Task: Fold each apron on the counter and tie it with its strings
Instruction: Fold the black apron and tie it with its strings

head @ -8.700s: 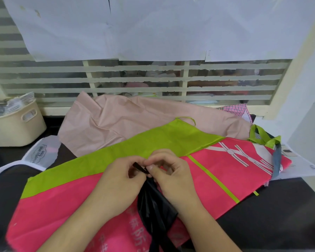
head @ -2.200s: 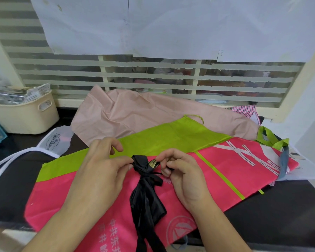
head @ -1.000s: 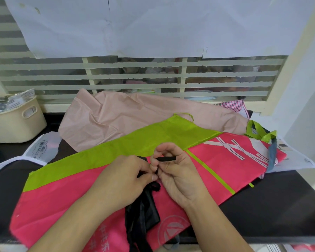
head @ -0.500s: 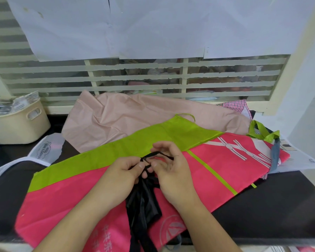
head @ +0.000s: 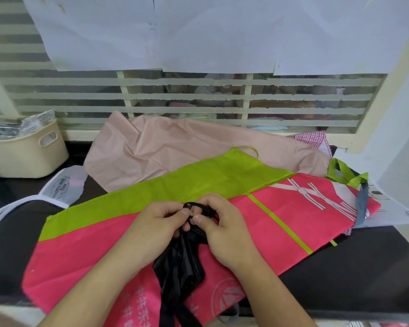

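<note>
Here the black apron point(head: 178, 260) lies bunched into a narrow bundle at the middle of the counter point(head: 354, 263), on top of the pink apron point(head: 265, 223). Both hands meet at its upper end. The left hand point(head: 156, 223) pinches the black string point(head: 195, 206) between thumb and forefinger, and the right hand point(head: 224, 223) pinches the same string just beside it, with the fingers curled; a small loop of string rises between the two thumbs. The step in hand seems to be the tying of the bundle.

To do it well, I think the loop should be kept small and close to the bundle, so the fabric does not spread again. One hand should hold the gathered neck firm while the other draws the free end through. The pull should go sideways, toward 3 and 9 o'clock, and not upward, because this thin fabric looks slippery. How many turns the string already makes I cannot tell; the fingers hide it.

At 12 o'clock a beige apron point(head: 175, 147) waits unfolded, and a basket point(head: 26, 152) stands at 10 o'clock.
</note>
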A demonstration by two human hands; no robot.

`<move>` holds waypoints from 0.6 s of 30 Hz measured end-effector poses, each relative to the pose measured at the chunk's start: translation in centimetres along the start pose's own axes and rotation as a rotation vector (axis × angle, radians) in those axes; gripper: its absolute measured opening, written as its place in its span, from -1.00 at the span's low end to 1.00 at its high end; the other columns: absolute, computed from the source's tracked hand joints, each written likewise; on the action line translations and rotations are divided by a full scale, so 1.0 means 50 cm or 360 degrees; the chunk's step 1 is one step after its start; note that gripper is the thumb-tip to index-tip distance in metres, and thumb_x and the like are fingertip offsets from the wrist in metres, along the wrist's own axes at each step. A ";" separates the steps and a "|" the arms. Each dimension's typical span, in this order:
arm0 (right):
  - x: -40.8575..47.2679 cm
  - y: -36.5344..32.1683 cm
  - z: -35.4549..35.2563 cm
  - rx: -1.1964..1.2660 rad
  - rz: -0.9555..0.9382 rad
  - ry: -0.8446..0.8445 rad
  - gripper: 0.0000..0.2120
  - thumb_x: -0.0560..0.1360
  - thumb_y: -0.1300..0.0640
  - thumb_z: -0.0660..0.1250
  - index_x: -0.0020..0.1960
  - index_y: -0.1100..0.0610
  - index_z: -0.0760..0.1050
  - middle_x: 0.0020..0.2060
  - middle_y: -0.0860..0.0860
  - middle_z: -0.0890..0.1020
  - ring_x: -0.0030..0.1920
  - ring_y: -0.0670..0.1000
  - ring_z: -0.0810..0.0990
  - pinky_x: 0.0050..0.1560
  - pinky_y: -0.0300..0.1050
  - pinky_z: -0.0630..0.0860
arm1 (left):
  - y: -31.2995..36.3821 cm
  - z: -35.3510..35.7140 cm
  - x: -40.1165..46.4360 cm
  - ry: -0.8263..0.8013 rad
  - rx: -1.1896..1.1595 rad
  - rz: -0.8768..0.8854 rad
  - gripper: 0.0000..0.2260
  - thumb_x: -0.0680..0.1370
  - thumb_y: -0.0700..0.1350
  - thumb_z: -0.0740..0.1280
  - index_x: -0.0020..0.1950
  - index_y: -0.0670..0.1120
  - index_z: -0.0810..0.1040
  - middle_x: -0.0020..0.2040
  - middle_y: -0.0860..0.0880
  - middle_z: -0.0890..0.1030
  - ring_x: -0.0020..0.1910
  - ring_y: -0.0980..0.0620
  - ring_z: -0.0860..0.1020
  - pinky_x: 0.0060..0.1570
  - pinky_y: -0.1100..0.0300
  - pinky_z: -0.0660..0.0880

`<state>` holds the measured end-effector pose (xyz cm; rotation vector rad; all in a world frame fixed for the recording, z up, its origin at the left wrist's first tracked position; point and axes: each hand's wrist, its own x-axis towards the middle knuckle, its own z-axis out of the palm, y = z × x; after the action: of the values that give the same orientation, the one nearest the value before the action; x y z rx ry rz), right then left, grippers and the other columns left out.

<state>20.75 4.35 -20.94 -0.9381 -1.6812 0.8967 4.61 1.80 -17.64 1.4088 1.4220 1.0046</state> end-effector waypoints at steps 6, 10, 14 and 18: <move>0.001 0.002 0.004 -0.0009 0.0063 -0.0091 -0.96 0.47 0.18 0.33 -0.10 0.05 0.52 -0.16 -0.07 0.59 -0.10 -0.13 0.52 -0.02 -0.21 0.43 | -0.010 -0.001 -0.016 0.0107 -0.0283 -0.0029 -0.82 0.63 -0.22 0.40 -0.11 -0.18 0.77 -0.23 -0.11 0.71 -0.34 0.11 0.50 -0.34 0.30 0.44; -0.003 0.001 -0.001 0.0132 0.0119 -0.0119 -0.97 0.54 0.23 0.36 -0.05 0.12 0.54 -0.18 -0.07 0.63 -0.11 -0.13 0.54 -0.03 -0.19 0.45 | -0.012 -0.004 -0.018 0.0219 -0.0387 -0.0074 -0.87 0.59 -0.24 0.45 -0.12 -0.18 0.77 -0.23 -0.16 0.73 -0.38 0.12 0.52 -0.35 0.32 0.46; -0.004 -0.011 -0.007 0.0201 0.0016 -0.0152 -0.83 0.48 0.32 0.47 -0.03 0.12 0.54 -0.16 -0.07 0.68 -0.09 -0.09 0.64 0.00 -0.23 0.49 | -0.006 -0.008 -0.019 0.0280 -0.0307 -0.0068 -0.94 0.56 -0.28 0.48 -0.06 -0.15 0.74 -0.27 -0.20 0.71 -0.39 0.03 0.54 -0.38 0.27 0.44; -0.006 -0.013 -0.006 0.0194 -0.0026 -0.0158 -0.80 0.45 0.35 0.49 0.01 0.13 0.64 -0.09 -0.04 0.72 -0.02 -0.02 0.67 0.08 -0.17 0.54 | 0.009 -0.009 -0.022 0.0233 -0.0090 -0.0009 -0.84 0.56 -0.28 0.48 0.09 -0.11 0.63 -0.30 -0.17 0.71 -0.38 0.01 0.55 -0.29 0.19 0.38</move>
<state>20.98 3.86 -20.41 -0.8077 -1.6947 1.0374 4.27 0.70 -17.05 1.3122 1.4902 1.1555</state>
